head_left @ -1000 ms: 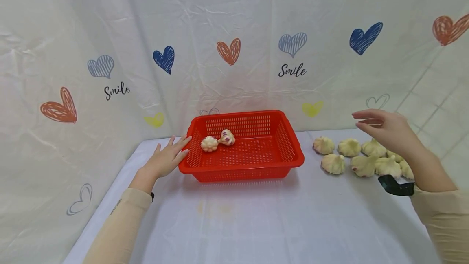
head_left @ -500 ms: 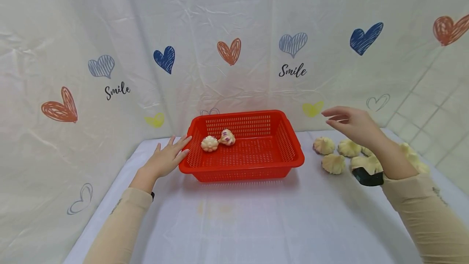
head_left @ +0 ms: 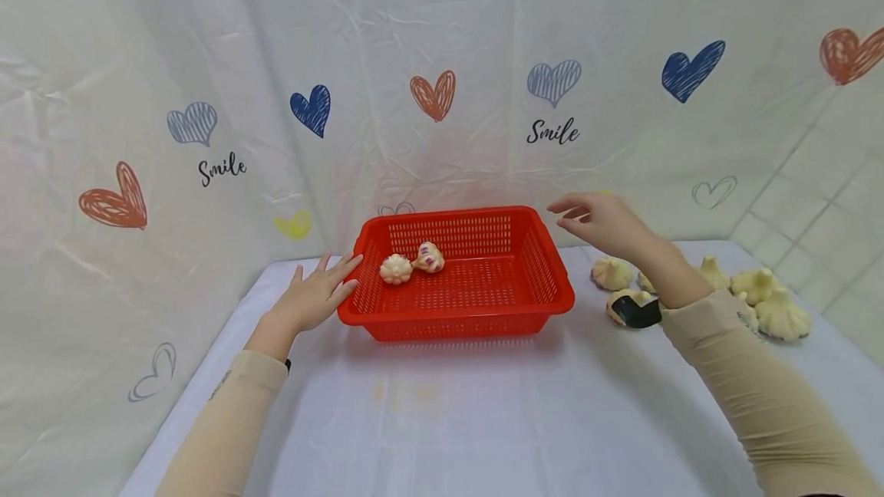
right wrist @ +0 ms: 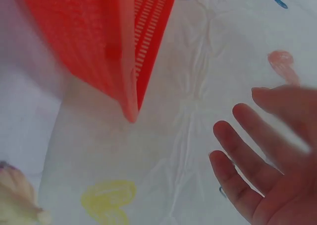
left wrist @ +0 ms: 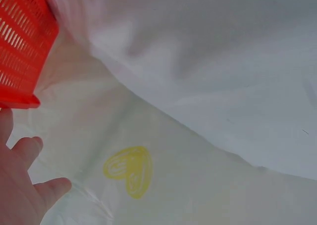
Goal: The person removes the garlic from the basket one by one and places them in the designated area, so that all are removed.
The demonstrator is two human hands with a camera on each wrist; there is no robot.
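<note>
In the head view, a red plastic basket (head_left: pixel 456 322) with slotted walls stands at the back of the table. Two garlic bulbs, one whitish (head_left: pixel 396 269) and one purple-streaked (head_left: pixel 430 258), lie in its left part. My left hand (head_left: pixel 311 299) rests spread at the basket's left rim, fingertips against it. Up in the air just right of the basket is my right hand (head_left: pixel 599 225), fingers loosely bent with nothing visible in them. The right wrist view shows the same right hand (right wrist: pixel 270 155) with its fingers apart, beside the basket's end.
Several pale garlic bulbs (head_left: pixel 783 316) lie on the right of the white-covered table (head_left: pixel 442 420), some hidden behind my right forearm. A white curtain (head_left: pixel 483 159) printed with hearts hangs close behind the basket.
My right hand has moved left from above the garlic bulbs to beside the basket, uncovering bulbs on the far right. The left hand and the basket stay where they were.
</note>
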